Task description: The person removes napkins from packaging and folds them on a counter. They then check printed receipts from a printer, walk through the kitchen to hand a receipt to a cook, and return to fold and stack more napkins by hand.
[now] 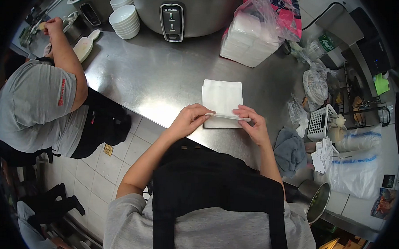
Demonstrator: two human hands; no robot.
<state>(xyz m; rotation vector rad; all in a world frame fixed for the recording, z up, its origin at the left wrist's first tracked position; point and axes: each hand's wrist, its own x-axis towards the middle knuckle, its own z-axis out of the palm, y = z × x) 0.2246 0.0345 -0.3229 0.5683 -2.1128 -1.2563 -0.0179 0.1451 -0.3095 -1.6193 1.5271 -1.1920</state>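
A white paper napkin (222, 96) lies on the steel counter close to my body, its near edge lifted in a narrow fold. My left hand (191, 120) pinches the left end of that fold between thumb and fingers. At the right end, my right hand (253, 124) grips the same fold, thumb below and fingers above. Beneath the fold another white layer shows; whether it is the same napkin I cannot tell. Farther back stands a tall stack of white napkins (248, 41), partly covered by a clear and pink plastic bag (272, 10).
Behind the steel counter (162, 73) surface sits a large rice cooker (200, 14), with stacked white bowls (124, 21) to its left. A co-worker (36, 99) stands at left. A grey towel (289, 152), white basket (319, 124) and metal pot (318, 201) are on my right.
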